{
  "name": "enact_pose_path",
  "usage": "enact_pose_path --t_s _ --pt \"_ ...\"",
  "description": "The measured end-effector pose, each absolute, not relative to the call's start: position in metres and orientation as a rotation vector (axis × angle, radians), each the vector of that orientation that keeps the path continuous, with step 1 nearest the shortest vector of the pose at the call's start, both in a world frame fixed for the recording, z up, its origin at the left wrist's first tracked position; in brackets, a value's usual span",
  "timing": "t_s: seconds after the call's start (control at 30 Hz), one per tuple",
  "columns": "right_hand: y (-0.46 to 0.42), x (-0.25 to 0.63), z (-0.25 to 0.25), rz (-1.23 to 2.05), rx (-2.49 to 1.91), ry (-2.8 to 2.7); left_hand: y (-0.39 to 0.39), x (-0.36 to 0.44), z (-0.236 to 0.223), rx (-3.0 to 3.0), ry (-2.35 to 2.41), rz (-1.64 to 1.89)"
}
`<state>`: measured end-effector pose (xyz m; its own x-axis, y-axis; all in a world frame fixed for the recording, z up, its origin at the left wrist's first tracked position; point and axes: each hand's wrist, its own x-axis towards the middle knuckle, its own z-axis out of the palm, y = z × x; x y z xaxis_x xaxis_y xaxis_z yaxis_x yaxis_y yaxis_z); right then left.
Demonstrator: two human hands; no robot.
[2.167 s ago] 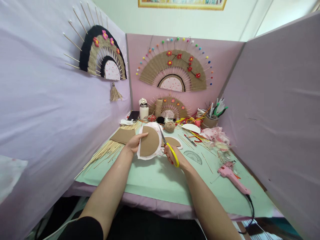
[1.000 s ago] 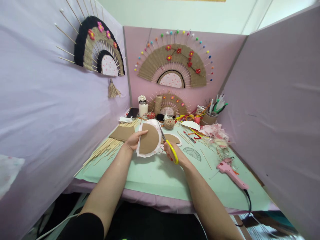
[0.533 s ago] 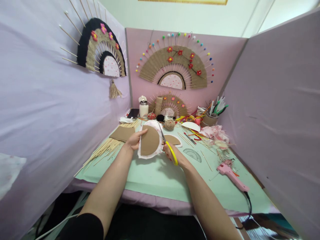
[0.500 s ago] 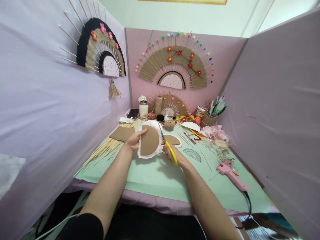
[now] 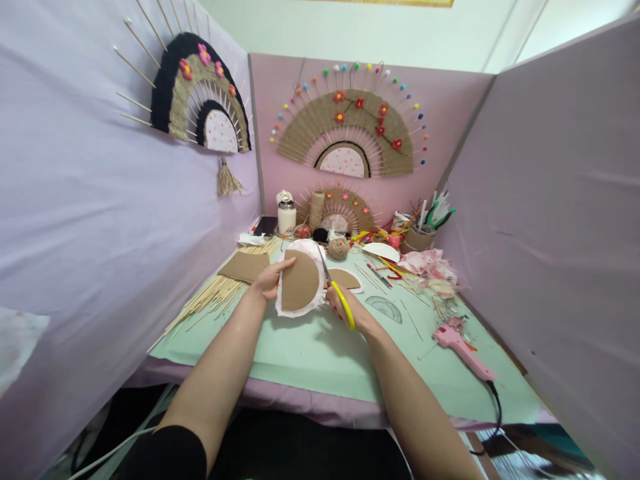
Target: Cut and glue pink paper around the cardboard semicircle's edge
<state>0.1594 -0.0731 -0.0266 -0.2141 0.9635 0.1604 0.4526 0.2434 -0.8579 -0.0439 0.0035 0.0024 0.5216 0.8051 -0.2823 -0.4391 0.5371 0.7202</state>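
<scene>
My left hand [image 5: 271, 278] grips the straight left edge of a brown cardboard half-circle [image 5: 301, 283], thumb on top. Pale pink fabric [image 5: 295, 313] lies behind the cardboard and sticks out as a margin around it. In my right hand [image 5: 339, 301] is a pair of scissors [image 5: 344, 308] with yellow handles. Their blades point up and away, along the fabric's right margin; whether they touch it I cannot tell. Just behind the right hand, a second cardboard half-circle [image 5: 345, 279] with a pale border lies on the table.
Bamboo sticks [image 5: 210, 300] and a cardboard piece [image 5: 245, 267] lie to the left. On the right are a clear protractor [image 5: 384, 309], a pink glue gun [image 5: 464, 351] with a black cord, and fabric scraps [image 5: 433, 267]. A twine ball [image 5: 339, 249] and bottle [image 5: 287, 217] stand behind.
Almost nothing differs. The view has shifted very slightly, while both hands, the scissors and the cardboard keep nearly the same positions.
</scene>
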Motion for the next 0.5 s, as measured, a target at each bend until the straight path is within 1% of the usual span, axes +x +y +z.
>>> enact_pose_path --t_s 0.5 --pt "-0.0765 0.159 -0.022 0.898 -1.335 -1.757 0.0059 -0.0464 -0.0004 0.642 0.643 0.814"
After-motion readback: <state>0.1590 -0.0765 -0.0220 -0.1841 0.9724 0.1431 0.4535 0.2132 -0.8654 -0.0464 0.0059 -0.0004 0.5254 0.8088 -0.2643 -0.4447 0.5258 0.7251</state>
